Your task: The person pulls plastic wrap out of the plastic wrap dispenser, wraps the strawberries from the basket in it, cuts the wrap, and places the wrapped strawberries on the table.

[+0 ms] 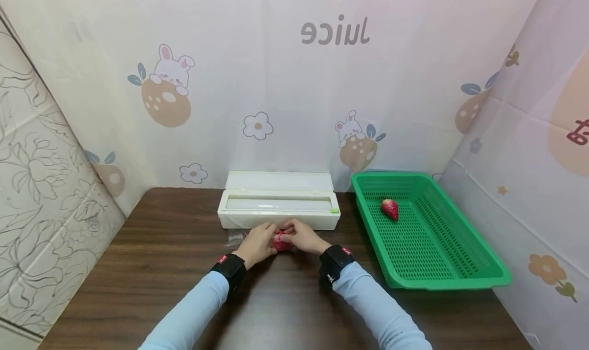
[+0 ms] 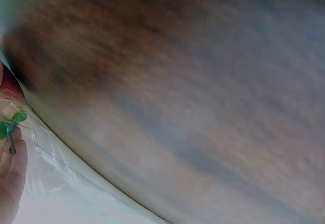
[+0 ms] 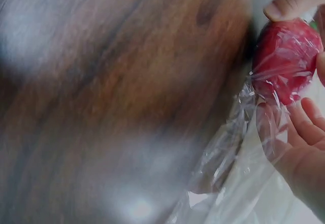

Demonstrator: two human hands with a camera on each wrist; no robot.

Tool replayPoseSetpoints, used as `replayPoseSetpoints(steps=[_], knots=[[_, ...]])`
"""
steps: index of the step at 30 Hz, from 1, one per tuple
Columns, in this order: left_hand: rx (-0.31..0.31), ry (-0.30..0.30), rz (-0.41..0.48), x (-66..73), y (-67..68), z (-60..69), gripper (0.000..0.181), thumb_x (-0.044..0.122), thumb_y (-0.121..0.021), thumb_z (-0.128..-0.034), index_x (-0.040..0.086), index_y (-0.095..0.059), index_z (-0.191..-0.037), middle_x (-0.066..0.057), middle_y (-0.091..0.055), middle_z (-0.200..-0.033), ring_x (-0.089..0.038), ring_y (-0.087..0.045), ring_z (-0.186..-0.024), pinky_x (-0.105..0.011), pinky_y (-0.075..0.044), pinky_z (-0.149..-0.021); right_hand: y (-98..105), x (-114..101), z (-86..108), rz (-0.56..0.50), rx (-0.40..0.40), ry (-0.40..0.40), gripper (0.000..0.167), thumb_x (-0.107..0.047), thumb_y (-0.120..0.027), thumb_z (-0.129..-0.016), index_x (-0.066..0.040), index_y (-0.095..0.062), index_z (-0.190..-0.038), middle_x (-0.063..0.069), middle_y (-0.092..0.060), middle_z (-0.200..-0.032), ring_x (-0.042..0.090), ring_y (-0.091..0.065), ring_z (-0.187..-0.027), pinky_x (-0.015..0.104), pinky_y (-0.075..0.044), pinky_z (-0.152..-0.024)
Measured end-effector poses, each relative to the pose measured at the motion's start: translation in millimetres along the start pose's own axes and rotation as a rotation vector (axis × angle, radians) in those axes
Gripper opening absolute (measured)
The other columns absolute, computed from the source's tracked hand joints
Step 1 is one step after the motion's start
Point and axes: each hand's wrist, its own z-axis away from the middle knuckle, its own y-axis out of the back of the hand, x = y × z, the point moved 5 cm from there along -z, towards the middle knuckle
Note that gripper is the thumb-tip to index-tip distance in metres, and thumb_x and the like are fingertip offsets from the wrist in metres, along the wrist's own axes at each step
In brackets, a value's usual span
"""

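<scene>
- Roughly at 9 o'clock from the red fruit held mid-table, far out at the edge, stands a panel (image 1: 43,181) with line-drawn flowers.
- Nearer, towards 11 o'clock, a rabbit print (image 1: 166,91) shows on the pale backdrop (image 1: 221,38).
- At 9 o'clock, close by, a flap of clear film (image 1: 235,237) lies on the dark wooden table (image 1: 138,268).
- Just beside it, also at 9 o'clock, the left hand (image 1: 257,245) has its fingers bent against the fruit, gripping that side.
- At the clock's centre sits the red fruit (image 1: 282,245), between both hands; the right wrist view shows clear film stretched over it, creased and trailing off towards 7 o'clock.
- At 12 o'clock, right behind the hands, is a white box (image 1: 276,220), lid (image 1: 278,182) raised, a green slider (image 1: 334,211) at its right end.
- Towards 3 o'clock, the right hand (image 1: 306,236) curls in, thumb on the fruit, holding it.
- Well apart at 3 o'clock, a green basket (image 1: 418,242) contains a second red fruit (image 1: 389,209).
</scene>
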Motion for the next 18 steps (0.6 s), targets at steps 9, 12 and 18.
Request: replayPoseSetpoints(steps=[9, 12, 18], knots=[[-0.030, 0.021, 0.027, -2.1, 2.3, -0.5, 0.046, 0.018, -0.083, -0.0624, 0.007, -0.058, -0.099, -0.005, -0.060, -0.097, -0.021, -0.059, -0.087, -0.035, -0.048, -0.076, 4.8, -25.8, 11.7, 0.337, 0.092, 0.150, 0.027, -0.023, -0.061, -0.087, -0.004, -0.062, -0.105, 0.009, -0.057, -0.103, 0.022, -0.055, -0.095, 0.036, -0.045, -0.080], [-0.023, 0.023, 0.045, -1.4, 4.0, -0.1, 0.045, 0.017, -0.082, -0.0624, 0.006, -0.058, -0.099, -0.006, -0.060, -0.096, -0.021, -0.059, -0.085, -0.035, -0.049, -0.075, 6.2, -30.4, 15.7, 0.421, 0.165, 0.188, 0.025, -0.020, -0.062, -0.086, -0.003, -0.064, -0.104, 0.008, -0.055, -0.106, 0.023, -0.053, -0.099, 0.037, -0.045, -0.084], [-0.008, 0.024, 0.059, 1.1, 5.4, 3.2, 0.044, 0.015, -0.082, -0.0616, 0.008, -0.057, -0.096, -0.005, -0.060, -0.094, -0.020, -0.060, -0.085, -0.034, -0.049, -0.074, -0.8, -27.4, 17.1, 0.423, 0.102, 0.216, 0.026, -0.012, -0.058, -0.087, 0.000, -0.061, -0.110, 0.011, -0.061, -0.109, 0.025, -0.056, -0.104, 0.038, -0.045, -0.088]])
